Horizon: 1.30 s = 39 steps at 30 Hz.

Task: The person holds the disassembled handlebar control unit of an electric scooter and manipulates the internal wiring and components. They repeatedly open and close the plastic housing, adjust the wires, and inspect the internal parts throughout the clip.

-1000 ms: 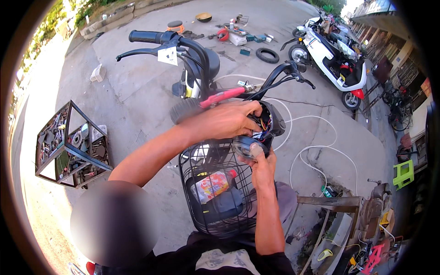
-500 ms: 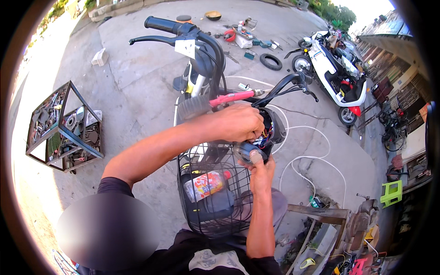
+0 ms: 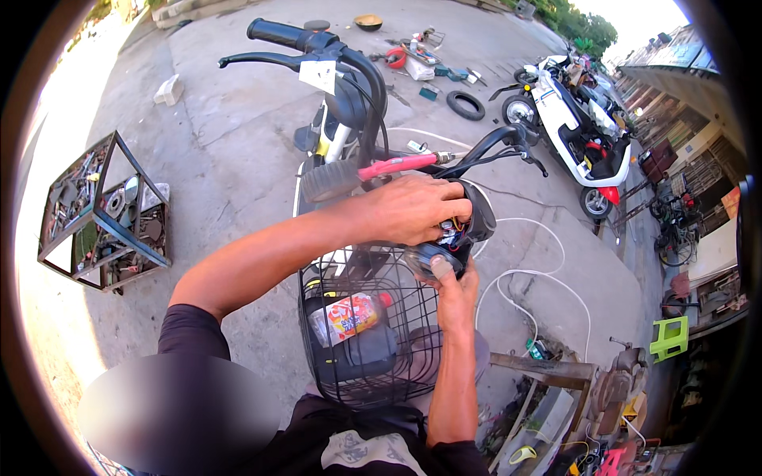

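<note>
My left hand point(image 3: 425, 208) reaches into a black housing point(image 3: 480, 208) beneath the handlebar point(image 3: 488, 147), its fingers bent over coloured wires point(image 3: 452, 232); its fingertips are hidden. My right hand point(image 3: 454, 287) grips a round dark headlamp unit point(image 3: 425, 255) at the housing's lower side, thumb on its face. A pink-handled tool point(image 3: 393, 165) lies across above my left hand, beside a dark treaded wheel point(image 3: 325, 179). Below, a wire basket point(image 3: 413, 373) holds a labelled plastic bottle point(image 3: 341, 317) and black items.
At left stands a metal rack point(image 3: 139, 246) of parts. Parked white scooter point(image 3: 559, 135), loose tyre point(image 3: 465, 103), scattered tools point(image 3: 413, 59) and white hose point(image 3: 556, 270) lie beyond. A green stool point(image 3: 668, 338) and cluttered bench point(image 3: 556, 365) stand at right; a second handlebar point(image 3: 278, 32) rises ahead.
My left hand's fingers have bent further over the housing's opening. My right hand keeps its grip. The view has shifted, so the rack and stool appear further left and the stool lower.
</note>
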{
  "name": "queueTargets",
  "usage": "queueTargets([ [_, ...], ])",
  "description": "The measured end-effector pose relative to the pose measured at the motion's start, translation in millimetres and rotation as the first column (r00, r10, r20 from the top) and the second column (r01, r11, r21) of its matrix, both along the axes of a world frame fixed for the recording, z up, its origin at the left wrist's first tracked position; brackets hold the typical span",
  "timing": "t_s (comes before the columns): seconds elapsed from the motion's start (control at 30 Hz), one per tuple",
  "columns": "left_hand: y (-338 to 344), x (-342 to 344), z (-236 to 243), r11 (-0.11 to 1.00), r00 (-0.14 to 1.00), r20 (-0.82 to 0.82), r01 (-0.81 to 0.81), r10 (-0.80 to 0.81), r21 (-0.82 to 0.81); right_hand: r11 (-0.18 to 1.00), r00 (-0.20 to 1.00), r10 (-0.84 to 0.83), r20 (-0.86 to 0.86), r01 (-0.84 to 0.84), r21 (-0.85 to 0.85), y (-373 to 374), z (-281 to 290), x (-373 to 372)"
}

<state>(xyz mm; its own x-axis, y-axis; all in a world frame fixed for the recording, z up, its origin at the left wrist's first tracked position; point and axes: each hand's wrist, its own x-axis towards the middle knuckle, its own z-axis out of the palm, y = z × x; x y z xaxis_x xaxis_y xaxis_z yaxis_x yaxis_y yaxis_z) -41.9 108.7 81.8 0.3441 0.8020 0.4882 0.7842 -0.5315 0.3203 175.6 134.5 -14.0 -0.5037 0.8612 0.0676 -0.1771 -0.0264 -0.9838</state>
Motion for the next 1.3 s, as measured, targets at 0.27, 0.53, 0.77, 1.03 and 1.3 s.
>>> queueTargets([
  [0.27, -1, -11, -14, 0.988, 0.989, 0.012, 0.147, -0.148, 0.048, 0.997, 0.997, 0.042, -0.07, -0.047, -0.066, -2, 5, 0],
  [0.53, -4, -9, 5, 0.993, 0.971, -0.209, 0.111, -0.118, -0.042, 0.991, 0.994, 0.05, -0.095, -0.061, -0.118, -5, 12, 0],
  [0.77, 0, -6, 0, 0.995, 0.976, -0.196, 0.098, -0.099, -0.016, 0.995, 0.998, 0.028, -0.063, -0.034, -0.099, -8, -1, -3],
  [1.03, 3, -2, -1, 0.994, 0.953, -0.3, 0.076, -0.047, 0.084, 0.995, 0.999, -0.021, -0.036, 0.017, -0.099, -13, 8, -7],
  [1.3, 8, -6, -18, 0.972, 0.939, -0.342, 0.106, -0.029, 0.208, 0.996, 0.996, -0.084, -0.004, 0.084, -0.043, -18, 18, -14],
])
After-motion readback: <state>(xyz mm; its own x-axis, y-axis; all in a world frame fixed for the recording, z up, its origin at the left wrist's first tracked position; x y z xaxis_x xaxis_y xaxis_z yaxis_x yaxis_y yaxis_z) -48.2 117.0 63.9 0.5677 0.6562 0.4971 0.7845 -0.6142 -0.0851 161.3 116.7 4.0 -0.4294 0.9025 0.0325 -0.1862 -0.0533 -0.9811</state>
